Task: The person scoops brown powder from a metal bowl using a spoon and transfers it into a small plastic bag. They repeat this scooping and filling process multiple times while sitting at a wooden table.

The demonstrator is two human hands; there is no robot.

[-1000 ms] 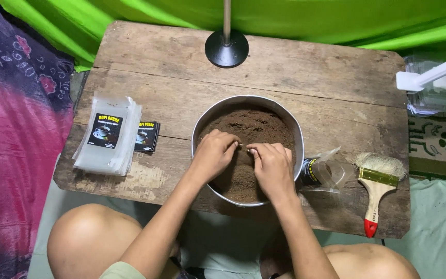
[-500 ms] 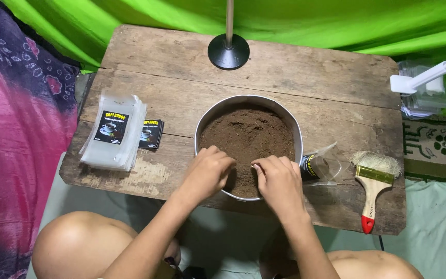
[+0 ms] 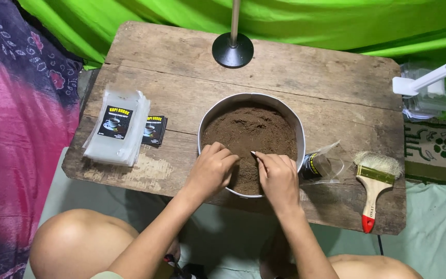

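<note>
Left hand [image 3: 211, 173]: at the near rim of the round metal bowl [image 3: 299, 135], fingers curled down into the brown powder [image 3: 249, 139]; whether they grip any of it cannot be told.
Right hand [image 3: 279, 178]: just beside the left, fingers bent and dug into the powder at the near edge; its hold is hidden too.
Change: both hands have drawn back from the bowl's middle toward the near rim since a second ago.
Bowl: mid-bench [image 3: 305, 77], unmoved.
Left of bowl: a stack of clear pouches [image 3: 117, 129] with dark labels.
Right of bowl: an open pouch [image 3: 322, 164] on its side, then a paintbrush [image 3: 373, 186] with a red-tipped handle.
Far edge: black lamp base [image 3: 233, 49].
</note>
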